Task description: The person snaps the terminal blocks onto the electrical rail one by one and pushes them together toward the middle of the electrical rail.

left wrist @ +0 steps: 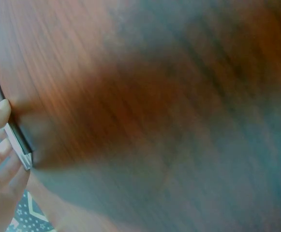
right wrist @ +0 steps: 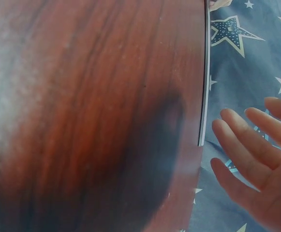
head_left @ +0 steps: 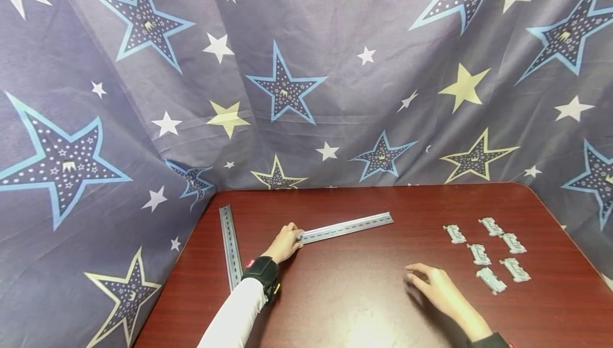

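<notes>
A slotted metal DIN rail [head_left: 347, 228] lies slantwise across the table's middle. My left hand [head_left: 286, 243] pinches its left end; in the left wrist view the thumb of the left hand [left wrist: 2, 164] is on one side of the rail [left wrist: 17, 135] and the fingers on the other. Over the table, right of centre, my right hand [head_left: 433, 286] holds nothing, its fingers spread and loosely bent. The right wrist view has that right hand [right wrist: 256, 159] apart from the rail [right wrist: 205, 82].
A second slotted rail [head_left: 230, 244] lies at the table's left, partly hidden by the left wrist. Several pale green notched pieces, like terminal blocks [head_left: 479, 255], lie flat at the right. Behind the reddish-brown table [head_left: 335, 295] hangs a grey star-patterned cloth [head_left: 335, 29].
</notes>
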A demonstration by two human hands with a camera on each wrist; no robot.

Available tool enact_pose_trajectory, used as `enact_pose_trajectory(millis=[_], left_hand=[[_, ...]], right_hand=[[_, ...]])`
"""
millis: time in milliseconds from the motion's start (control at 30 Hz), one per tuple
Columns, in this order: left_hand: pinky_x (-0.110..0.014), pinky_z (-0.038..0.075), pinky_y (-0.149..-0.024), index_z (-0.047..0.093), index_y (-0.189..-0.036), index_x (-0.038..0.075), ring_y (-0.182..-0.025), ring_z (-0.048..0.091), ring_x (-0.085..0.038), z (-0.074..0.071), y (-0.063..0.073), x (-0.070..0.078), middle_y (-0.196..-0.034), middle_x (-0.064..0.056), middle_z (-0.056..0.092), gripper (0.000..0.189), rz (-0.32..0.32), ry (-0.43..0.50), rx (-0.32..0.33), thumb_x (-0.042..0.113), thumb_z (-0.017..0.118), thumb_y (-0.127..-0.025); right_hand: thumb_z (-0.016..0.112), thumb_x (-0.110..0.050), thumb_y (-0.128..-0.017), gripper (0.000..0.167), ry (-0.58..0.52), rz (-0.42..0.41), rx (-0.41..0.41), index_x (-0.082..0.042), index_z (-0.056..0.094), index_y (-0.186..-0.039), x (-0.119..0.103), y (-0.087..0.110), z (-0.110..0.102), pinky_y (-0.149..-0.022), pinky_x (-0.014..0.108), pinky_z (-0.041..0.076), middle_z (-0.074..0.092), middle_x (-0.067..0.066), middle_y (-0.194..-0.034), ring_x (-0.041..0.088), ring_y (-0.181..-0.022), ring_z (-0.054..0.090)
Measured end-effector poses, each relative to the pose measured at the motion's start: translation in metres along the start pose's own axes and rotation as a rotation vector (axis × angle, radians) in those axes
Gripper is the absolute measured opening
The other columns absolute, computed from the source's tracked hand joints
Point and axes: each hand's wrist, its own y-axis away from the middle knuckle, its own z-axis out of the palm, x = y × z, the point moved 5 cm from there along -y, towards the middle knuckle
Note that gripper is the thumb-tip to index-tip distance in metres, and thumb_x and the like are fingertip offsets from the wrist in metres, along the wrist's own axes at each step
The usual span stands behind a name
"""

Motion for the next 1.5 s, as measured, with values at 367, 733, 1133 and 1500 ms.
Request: enact_pose_trajectory(millis=[367,733,1133,1500], left_hand=[[-0.037,0.041,-0.073,0.062,-0.099,0.002,-0.083,0.047,-0.026,0.006,0.002,0.013,-0.089,-0.01,0.048,0.029,0.064,-0.011,-0.039,0.006,0.069,-0.071],[-0.035,0.042,-0.074,0.062,-0.102,0.001,-0.084,0.047,-0.023,0.01,0.002,0.029,-0.09,-0.008,0.048,0.031,0.119,-0.016,-0.056,0.008,0.069,-0.072],[-0.032,0.043,-0.074,0.062,-0.103,0.001,-0.086,0.048,-0.022,0.011,0.001,0.045,-0.092,-0.007,0.048,0.032,0.149,-0.023,-0.066,0.009,0.069,-0.073],[-0.032,0.043,-0.075,0.062,-0.102,0.002,-0.086,0.048,-0.022,0.015,0.0,0.053,-0.092,-0.007,0.048,0.032,0.167,-0.015,-0.055,0.009,0.069,-0.072]], right_hand=[[0.059,-0.012,-0.082,0.02,0.01,-0.05,0.008,-0.003,0.063,-0.1,-0.001,-0.005,-0.005,-0.07,0.035,0.048,0.065,0.012,-0.094,0.021,-0.076,0.062],[0.063,-0.007,-0.078,0.024,0.159,-0.151,0.021,0.0,0.062,-0.101,0.0,-0.027,-0.015,-0.08,0.046,0.043,0.062,0.015,-0.1,0.034,-0.093,0.058],[0.07,-0.005,-0.068,0.042,0.274,-0.258,-0.019,0.008,0.057,-0.106,0.013,-0.065,-0.013,-0.083,0.046,0.04,0.059,0.019,-0.101,0.036,-0.097,0.054],[0.074,-0.006,-0.063,0.041,0.31,-0.31,-0.068,0.009,0.06,-0.098,0.023,-0.076,-0.003,-0.078,0.044,0.042,0.059,0.017,-0.092,0.034,-0.088,0.055]])
